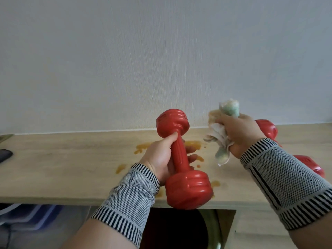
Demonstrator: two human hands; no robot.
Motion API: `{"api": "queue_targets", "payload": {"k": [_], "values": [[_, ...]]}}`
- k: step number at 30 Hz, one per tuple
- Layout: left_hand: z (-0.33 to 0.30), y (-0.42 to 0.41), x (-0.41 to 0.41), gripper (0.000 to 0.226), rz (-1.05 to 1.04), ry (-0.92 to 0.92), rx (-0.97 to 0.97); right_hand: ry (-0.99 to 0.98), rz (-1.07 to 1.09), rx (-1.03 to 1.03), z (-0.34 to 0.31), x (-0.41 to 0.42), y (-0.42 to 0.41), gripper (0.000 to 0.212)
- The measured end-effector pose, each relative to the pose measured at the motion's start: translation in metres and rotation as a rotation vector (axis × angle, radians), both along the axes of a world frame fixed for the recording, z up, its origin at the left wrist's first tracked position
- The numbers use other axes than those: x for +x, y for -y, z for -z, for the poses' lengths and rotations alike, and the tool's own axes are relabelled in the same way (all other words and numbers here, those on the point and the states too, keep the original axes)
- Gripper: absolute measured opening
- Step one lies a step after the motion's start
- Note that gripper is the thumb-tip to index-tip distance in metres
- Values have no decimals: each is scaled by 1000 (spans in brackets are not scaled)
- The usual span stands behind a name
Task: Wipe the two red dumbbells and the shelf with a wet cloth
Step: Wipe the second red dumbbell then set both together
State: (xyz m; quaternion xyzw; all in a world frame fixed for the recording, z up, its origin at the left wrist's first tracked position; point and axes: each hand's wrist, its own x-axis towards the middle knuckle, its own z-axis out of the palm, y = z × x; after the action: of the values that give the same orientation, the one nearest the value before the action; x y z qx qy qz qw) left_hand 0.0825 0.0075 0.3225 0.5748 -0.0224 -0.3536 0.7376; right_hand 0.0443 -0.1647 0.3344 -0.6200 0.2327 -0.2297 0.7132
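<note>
Above stained woodgrain shelf (71, 159): left hand (161, 159) grips ribbed dumbbell (181, 159).

The red glossy plastic dumbbell (181, 159) has ribbed, smooth ends. The crumpled cream-and-green terry cloth (220, 133) looks soft and nubbly. The pale wood-grain shelf (71, 164) is matt, with shiny amber liquid smears (143, 147). Grey knitted wristbands (129, 198) look meshy.

A home room: textured wallpaper (161, 51) behind a wooden shelf (71, 168).

Orange spill (193, 146) mid-surface — dark phone (5, 154) far left.
</note>
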Motion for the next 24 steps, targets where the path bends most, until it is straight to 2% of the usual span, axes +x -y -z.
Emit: {"api": "queue_targets", "payload": {"k": [3, 4, 5, 7, 9, 14, 15, 18, 22, 24], "values": [[4, 3, -1, 27, -10, 28, 9, -16, -276, 336, -4, 1, 2, 60], [6, 4, -1, 26, -7, 36, 11, -16, -327, 379, -4, 1, 2, 68], [7, 5, -1, 25, 2, 46, 12, -12, -325, 393, -5, 1, 3, 67], [8, 6, -3, 24, 22, 60, 16, -15, -227, 301, -7, 0, 2, 48], [8, 8, -5, 26, 32, 77, 18, -24, -119, 112, -9, -2, -1, 28], [6, 17, -9, 35, -20, 140, -3, -62, 72, -536, -13, -8, -11, 20], [6, 18, -9, 34, -38, 163, -6, -36, 99, -605, -15, -8, -13, 18], [6, 22, -13, 31, -60, 228, -5, 51, 113, -673, -16, -6, -20, 14], [4, 26, -16, 26, -91, 290, 10, 145, 5, -557, -12, -4, -33, 19], [4, 28, -14, 25, -132, 297, 5, 202, -6, -661, -11, -4, -38, 17]]}}
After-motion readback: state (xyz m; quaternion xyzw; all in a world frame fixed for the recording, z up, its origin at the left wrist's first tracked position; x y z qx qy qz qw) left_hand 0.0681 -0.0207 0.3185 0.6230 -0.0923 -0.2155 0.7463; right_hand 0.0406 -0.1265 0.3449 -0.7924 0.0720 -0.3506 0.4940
